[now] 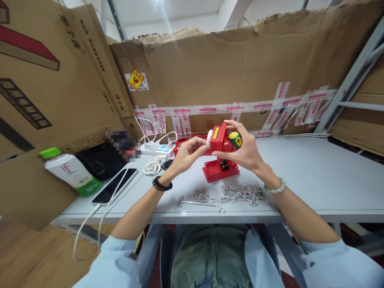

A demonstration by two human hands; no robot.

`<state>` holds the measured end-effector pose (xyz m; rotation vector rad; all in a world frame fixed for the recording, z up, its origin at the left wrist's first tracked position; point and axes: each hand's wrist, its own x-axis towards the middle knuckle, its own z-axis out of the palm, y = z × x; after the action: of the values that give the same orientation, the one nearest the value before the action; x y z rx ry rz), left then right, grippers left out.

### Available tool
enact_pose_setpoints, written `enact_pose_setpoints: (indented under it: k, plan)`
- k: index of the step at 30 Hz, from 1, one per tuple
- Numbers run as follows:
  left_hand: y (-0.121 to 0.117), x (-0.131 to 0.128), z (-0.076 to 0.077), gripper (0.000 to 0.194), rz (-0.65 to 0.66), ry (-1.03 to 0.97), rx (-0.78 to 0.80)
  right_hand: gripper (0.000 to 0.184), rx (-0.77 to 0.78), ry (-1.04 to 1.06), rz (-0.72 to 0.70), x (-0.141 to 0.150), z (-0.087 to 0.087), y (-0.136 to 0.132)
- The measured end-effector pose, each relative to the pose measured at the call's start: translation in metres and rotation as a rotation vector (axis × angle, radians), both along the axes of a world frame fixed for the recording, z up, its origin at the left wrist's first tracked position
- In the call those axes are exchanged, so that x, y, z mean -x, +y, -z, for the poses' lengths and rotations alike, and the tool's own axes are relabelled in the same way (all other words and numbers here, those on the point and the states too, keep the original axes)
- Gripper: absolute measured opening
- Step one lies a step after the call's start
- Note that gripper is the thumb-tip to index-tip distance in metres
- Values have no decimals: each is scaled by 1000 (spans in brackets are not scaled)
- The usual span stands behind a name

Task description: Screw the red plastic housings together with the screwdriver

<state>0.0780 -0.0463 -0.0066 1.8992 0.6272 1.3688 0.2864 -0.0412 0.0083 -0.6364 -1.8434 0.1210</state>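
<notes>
Above the table, my right hand (247, 148) grips a red plastic box (219, 138) with a yellow label, thumb below and fingers over its top. A screwdriver (235, 140) with a green and yellow handle is tucked into the same hand; its shaft is hidden. My left hand (190, 154) pinches a white round piece (209, 139) at the box's left side. Just beneath, a red base (220, 171) with a black part on it rests on the table; whether it is joined to the box I cannot tell.
Loose screws (198, 196), a hex key (198, 203) and a heap of metal parts (244, 194) lie near the front edge. To the left are a phone (115, 186), a bottle (70, 172), coiled white cable (152, 167) and a power strip (159, 149). Cardboard (210, 72) walls the back.
</notes>
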Motion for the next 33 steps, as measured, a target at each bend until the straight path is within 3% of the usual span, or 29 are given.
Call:
enact_pose_setpoints:
  k: [7, 13, 20, 25, 29, 33]
  plan:
    - [4, 1, -4, 35, -196, -134, -44, 85, -46, -148, -119, 11, 6, -6]
    - [6, 4, 1, 35, -29, -55, -51, 80, -14, -46, -78, 8, 2, -7]
    - [2, 7, -2, 41, 28, 145, -8, 81, 42, 28, -45, 5, 1, -7]
    - [2, 6, -1, 37, -42, 164, 75, 82, 36, 52, -16, 4, 0, -7]
    - [2, 5, -1, 39, -147, 80, -34, 83, 51, 11, -67, 4, 2, -6]
    - [3, 3, -1, 41, -123, 31, -71, 82, 4, -71, -93, 8, 6, -5]
